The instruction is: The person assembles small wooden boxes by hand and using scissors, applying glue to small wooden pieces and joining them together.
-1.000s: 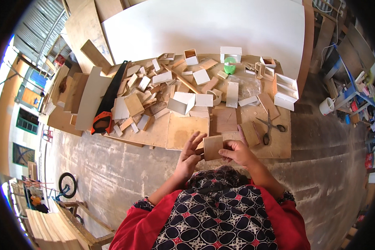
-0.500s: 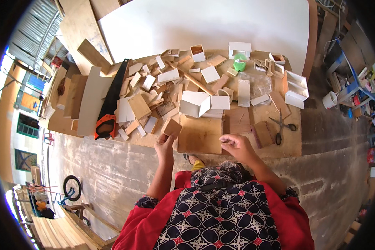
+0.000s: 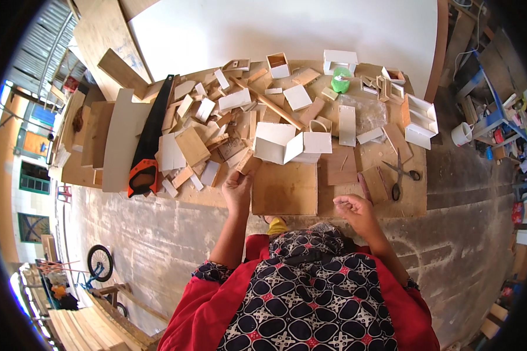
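Note:
My left hand (image 3: 238, 186) is closed around a small wooden block (image 3: 248, 162), held up at the left edge of a square wooden board (image 3: 285, 188) at the table's front. Right of that board is my right hand (image 3: 355, 210), its fingers curled together; whatever they may hold is too small to make out. A reddish-brown strip (image 3: 364, 186) lies just beyond the right fingertips. Black scissors (image 3: 398, 175) lie spread farther right. Behind the board stands a small white box with an open flap (image 3: 274, 142).
Wood offcuts (image 3: 192, 146) crowd the table's left half, beside a handsaw with an orange handle (image 3: 143, 176). A green container (image 3: 340, 82) and a white compartment box (image 3: 420, 121) stand at the back right. A large white panel (image 3: 287, 29) rises behind the table.
My right hand has drawn away from the board's right edge, toward the right and slightly nearer me. My left hand has shifted a little right, and the wooden block has turned in it.

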{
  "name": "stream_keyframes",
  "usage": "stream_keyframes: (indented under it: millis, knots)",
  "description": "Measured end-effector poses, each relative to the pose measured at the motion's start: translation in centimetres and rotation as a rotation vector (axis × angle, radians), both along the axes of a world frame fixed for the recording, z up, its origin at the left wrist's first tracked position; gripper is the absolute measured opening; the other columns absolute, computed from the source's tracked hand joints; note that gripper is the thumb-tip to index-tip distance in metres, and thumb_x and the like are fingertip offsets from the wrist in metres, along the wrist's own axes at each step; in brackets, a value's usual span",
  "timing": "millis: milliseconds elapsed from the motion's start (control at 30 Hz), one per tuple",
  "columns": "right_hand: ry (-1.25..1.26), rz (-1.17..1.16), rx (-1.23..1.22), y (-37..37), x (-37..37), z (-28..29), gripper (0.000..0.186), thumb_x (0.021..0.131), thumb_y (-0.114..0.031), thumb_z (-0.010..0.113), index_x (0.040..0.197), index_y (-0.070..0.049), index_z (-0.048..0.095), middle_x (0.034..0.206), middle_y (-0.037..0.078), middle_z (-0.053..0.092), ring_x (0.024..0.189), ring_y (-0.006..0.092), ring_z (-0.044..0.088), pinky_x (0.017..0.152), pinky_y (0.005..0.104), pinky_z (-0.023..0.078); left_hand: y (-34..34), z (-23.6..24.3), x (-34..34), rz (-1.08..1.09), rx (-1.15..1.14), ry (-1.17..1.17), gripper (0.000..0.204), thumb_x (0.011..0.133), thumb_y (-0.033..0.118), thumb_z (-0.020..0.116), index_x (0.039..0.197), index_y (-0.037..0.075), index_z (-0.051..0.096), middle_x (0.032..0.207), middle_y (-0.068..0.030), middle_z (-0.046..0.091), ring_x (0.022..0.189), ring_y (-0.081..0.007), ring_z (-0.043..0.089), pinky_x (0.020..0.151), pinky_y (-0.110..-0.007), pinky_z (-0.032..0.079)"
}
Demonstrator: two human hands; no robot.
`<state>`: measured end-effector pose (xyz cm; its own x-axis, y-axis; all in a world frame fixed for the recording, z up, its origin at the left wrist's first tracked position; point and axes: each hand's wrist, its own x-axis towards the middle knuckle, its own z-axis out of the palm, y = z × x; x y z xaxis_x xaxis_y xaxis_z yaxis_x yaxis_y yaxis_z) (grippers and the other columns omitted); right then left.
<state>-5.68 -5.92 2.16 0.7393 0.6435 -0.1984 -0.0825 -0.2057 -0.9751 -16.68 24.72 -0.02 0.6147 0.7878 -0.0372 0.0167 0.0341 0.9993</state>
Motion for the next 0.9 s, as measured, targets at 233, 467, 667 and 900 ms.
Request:
stream_keyframes:
  millis: [233,467,667,900]
  knots:
    - [-0.040,0.015,-0.032,-0.3,0.5,0.0,0.021,0.086,-0.011,0.065,0.103,0.000,0.066,0.093,0.009,0.067,0.076,0.0109,0.060,0.068,0.0255,0.048,-0.8,0.3,0.3,0.011,0.010,0.041,0.020,0.085,0.002,0.064,0.103,-0.003,0.068,0.092,0.0009,0.068,0.078,-0.0029,0.056,0.068,-0.019,0.046]
    - [-0.057,0.013,-0.023,-0.5,0.7,-0.2,0.020,0.087,-0.013,0.065,0.102,0.000,0.067,0.091,0.009,0.067,0.076,0.0113,0.060,0.068,0.0262,0.048,-1.0,-0.2,0.5,0.030,0.022,0.052,0.019,0.084,0.003,0.064,0.101,-0.003,0.068,0.091,0.0017,0.067,0.078,-0.0030,0.056,0.068,-0.019,0.045]
    - [-0.085,0.012,-0.026,-0.8,0.8,-0.1,0.021,0.087,-0.014,0.065,0.102,0.000,0.067,0.090,0.010,0.067,0.075,0.0117,0.060,0.068,0.0260,0.048,-1.3,-0.1,0.8,0.067,0.103,0.070,0.011,0.082,0.004,0.064,0.090,-0.002,0.068,0.078,0.0044,0.063,0.069,-0.0022,0.051,0.061,-0.020,0.042]
    - [-0.076,0.006,-0.061,-0.6,0.8,0.6,0.020,0.087,-0.015,0.064,0.101,-0.001,0.067,0.090,0.009,0.067,0.075,0.0115,0.060,0.068,0.0259,0.048,-0.6,-2.1,0.6,0.083,0.122,0.190,0.018,0.078,0.009,0.066,0.065,0.002,0.055,0.060,0.0077,0.048,0.059,-0.0027,0.042,0.050,-0.024,0.036]
